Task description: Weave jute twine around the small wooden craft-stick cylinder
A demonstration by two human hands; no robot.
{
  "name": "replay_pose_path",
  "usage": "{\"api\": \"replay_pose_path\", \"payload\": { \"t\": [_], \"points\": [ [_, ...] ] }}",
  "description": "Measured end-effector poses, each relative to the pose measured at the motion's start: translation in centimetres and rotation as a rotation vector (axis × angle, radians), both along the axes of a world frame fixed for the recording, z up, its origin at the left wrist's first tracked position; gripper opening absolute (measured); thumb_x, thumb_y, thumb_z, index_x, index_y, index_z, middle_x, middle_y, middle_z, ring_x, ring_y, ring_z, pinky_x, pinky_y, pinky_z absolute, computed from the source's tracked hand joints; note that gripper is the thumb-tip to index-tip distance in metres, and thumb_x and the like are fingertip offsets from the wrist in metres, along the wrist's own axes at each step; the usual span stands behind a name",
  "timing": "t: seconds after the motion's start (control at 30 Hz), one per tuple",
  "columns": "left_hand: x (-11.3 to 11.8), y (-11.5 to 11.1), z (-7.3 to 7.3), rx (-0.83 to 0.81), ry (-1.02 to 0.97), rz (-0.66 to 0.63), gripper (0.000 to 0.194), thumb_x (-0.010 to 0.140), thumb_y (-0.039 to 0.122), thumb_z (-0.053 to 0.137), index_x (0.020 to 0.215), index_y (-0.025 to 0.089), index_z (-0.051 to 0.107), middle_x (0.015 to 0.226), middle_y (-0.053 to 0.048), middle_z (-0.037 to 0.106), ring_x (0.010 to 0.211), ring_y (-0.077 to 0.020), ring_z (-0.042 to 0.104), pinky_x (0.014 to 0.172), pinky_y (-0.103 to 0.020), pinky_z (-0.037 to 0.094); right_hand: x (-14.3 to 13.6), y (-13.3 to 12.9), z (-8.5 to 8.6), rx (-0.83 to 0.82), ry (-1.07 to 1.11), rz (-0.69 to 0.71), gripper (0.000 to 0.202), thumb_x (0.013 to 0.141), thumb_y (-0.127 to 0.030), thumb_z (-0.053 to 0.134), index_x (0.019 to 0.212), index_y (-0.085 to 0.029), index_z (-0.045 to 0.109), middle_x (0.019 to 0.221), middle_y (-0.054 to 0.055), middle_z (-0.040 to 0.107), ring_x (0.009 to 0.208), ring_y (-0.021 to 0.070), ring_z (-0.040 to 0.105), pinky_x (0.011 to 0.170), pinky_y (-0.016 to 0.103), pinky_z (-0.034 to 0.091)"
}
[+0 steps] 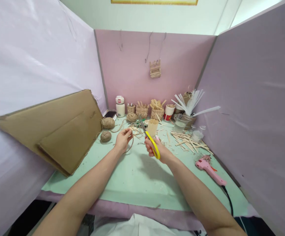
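My left hand (124, 139) pinches a thin piece of brown twine (132, 144), which curves down beside the fingers. Scissors with yellow handles (153, 144) are held in my right hand (158, 150), their blades pointing up and to the left. Just behind the right hand stands a small pale wooden piece (152, 127). Loose twine (137, 130) lies tangled behind both hands. Two balls of twine, a larger one (108, 123) and a smaller one (105, 136), rest left of the left hand.
Cardboard sheets (66, 134) lean at the left. Along the back stand a white bottle (120, 107), baskets of sticks (157, 113), a red-white cup (169, 112) and a clear pitcher (181, 123). Wooden sticks (189, 141) and a pink glue gun (211, 171) lie at the right.
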State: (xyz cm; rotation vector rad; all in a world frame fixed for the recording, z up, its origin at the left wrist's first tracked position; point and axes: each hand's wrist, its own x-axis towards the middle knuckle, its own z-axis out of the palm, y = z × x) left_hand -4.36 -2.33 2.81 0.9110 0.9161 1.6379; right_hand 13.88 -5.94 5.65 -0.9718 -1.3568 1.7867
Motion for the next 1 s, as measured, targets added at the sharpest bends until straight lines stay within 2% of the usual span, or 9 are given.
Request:
{"api": "replay_pose_path", "payload": {
  "t": [0.1, 0.3, 0.67, 1.0],
  "points": [
    [-0.3, 0.1, 0.4, 0.014, -0.007, 0.065, 0.025, 0.061, 0.029, 0.071, 0.074, 0.016, 0.055, 0.070, 0.003, 0.053, 0.064, -0.0056, 0.049, 0.069, -0.021, 0.044, -0.6, -0.9, -0.7, -0.086, -0.055, 0.099, 0.042, 0.070, -0.060, 0.056, 0.080, -0.021, 0.044, 0.057, -0.008, 0.037, 0.044, 0.0052, 0.031, 0.039, 0.017, 0.024],
    [-1.0, 0.3, 0.8, 0.039, -0.064, 0.131, 0.022, 0.062, 0.026, 0.070, 0.074, 0.015, 0.055, 0.069, 0.004, 0.052, 0.065, -0.0054, 0.050, 0.070, -0.021, 0.043, -0.4, -1.0, -1.3, -0.088, -0.206, 0.185, 0.045, 0.071, -0.065, 0.053, 0.077, -0.022, 0.043, 0.054, -0.008, 0.034, 0.041, 0.0055, 0.027, 0.036, 0.018, 0.023],
    [0.7, -0.6, 0.2, -0.031, -0.007, -0.056, 0.028, 0.056, 0.033, 0.076, 0.070, 0.015, 0.059, 0.068, 0.001, 0.056, 0.064, -0.0073, 0.049, 0.065, -0.021, 0.042, -1.4, -1.0, -1.9, -0.095, -0.158, 0.135, 0.050, 0.068, -0.070, 0.052, 0.076, -0.023, 0.038, 0.052, -0.009, 0.030, 0.039, 0.0046, 0.020, 0.036, 0.017, 0.015],
    [1.0, -1.0, 0.3, -0.026, -0.024, -0.107, 0.030, 0.055, 0.032, 0.078, 0.069, 0.013, 0.059, 0.064, 0.003, 0.052, 0.060, -0.0056, 0.046, 0.064, -0.019, 0.041, -1.9, -1.3, -1.8, -0.079, -0.215, 0.089, 0.057, 0.063, -0.077, 0.048, 0.075, -0.023, 0.035, 0.051, -0.010, 0.024, 0.040, 0.0040, 0.016, 0.035, 0.016, 0.013]
  ]
}}
